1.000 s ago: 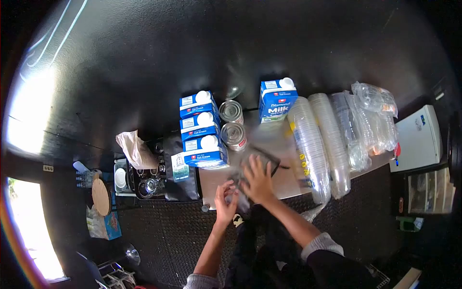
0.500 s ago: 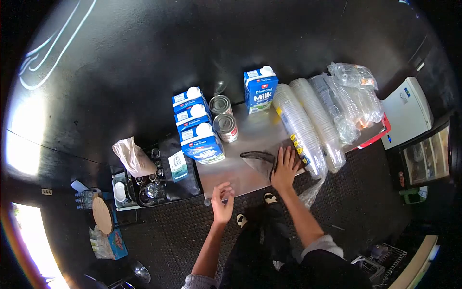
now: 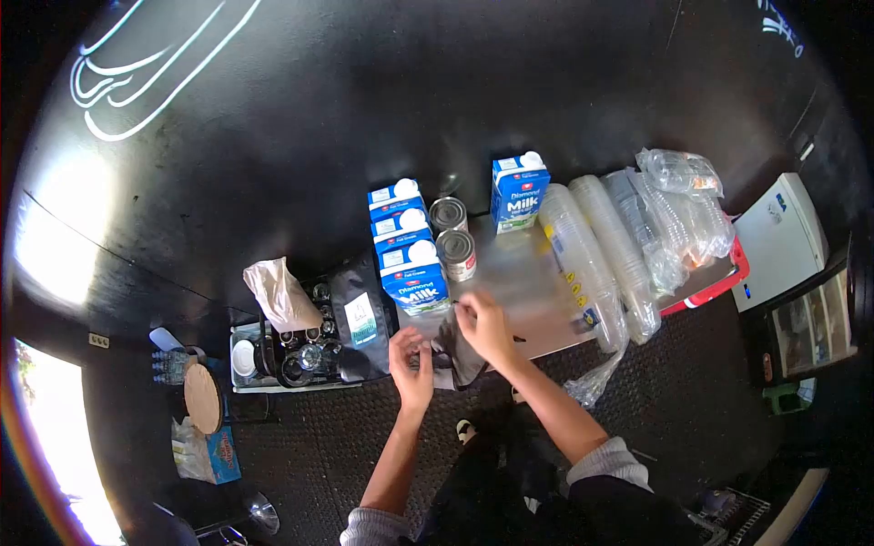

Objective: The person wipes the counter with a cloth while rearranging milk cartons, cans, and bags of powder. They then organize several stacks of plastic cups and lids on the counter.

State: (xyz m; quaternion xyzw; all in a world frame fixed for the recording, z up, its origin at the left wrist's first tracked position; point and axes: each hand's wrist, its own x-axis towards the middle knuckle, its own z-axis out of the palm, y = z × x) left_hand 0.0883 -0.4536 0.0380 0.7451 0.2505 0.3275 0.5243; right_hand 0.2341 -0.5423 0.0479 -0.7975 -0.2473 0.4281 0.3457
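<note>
My right hand [image 3: 489,332] is bent at the wrist over the front of the metal tabletop [image 3: 537,314], its fingers pinched together on a dark grey cloth [image 3: 462,353]. The cloth hangs in folds below that hand, down by the table's front edge. My left hand [image 3: 411,369] is just left of the cloth, fingers loosely curled and the thumb apart, with nothing between them. Right behind the hands stand blue milk cartons [image 3: 414,284] in a row, and beside them two metal cans [image 3: 457,253].
Another milk carton [image 3: 520,196] stands at the back. Sleeves of clear plastic cups [image 3: 583,264] lie to the right, near a small white fridge [image 3: 781,241]. On the left are a dark pouch with a label [image 3: 362,320], a paper bag [image 3: 283,296] and a rack of glassware [image 3: 311,357].
My right hand has moved left from beside the cup sleeves, taking the cloth with it and gathering it up. My left hand has come closer to it. The view has shifted a little.
</note>
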